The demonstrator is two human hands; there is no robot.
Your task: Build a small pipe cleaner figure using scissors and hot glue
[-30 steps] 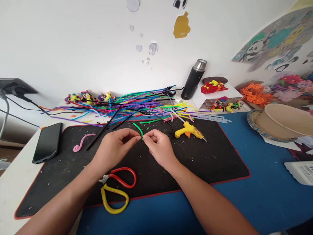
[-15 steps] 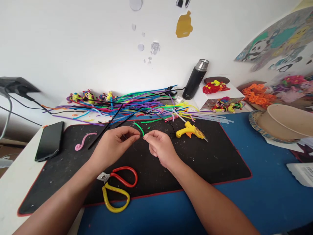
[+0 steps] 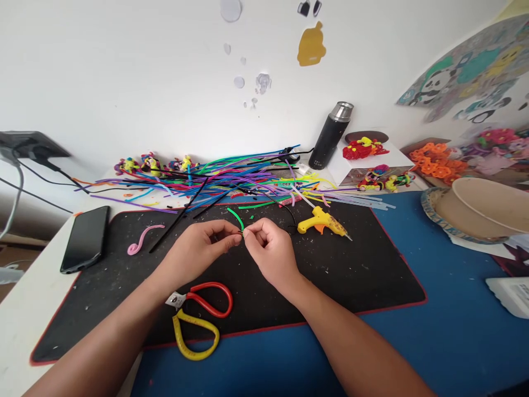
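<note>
My left hand (image 3: 206,244) is closed, thumb and forefinger pinched together over the black mat (image 3: 330,275). Facing it, my right hand (image 3: 270,251) pinches at the lower end of a short green pipe cleaner (image 3: 235,218), which slants up and left from the fingertips. A tiny dark bit shows between the two hands, too small to name. The fingertips of both hands almost meet and hide what lies inside the pinch. Below my left hand rest scissors (image 3: 210,285) with one red and one yellow handle; my left forearm covers their blades.
A curled pink pipe cleaner (image 3: 142,240) and a phone (image 3: 86,238) lie left. Behind is a heap of coloured pipe cleaners (image 3: 231,179). A yellow glue gun (image 3: 324,222), a black flask (image 3: 332,135) and a round basket (image 3: 438,218) stand or lie to the right.
My right hand has turned slightly, its fingers curling in more, and my left fingertips have come a little closer to it. The view has shifted very slightly.
</note>
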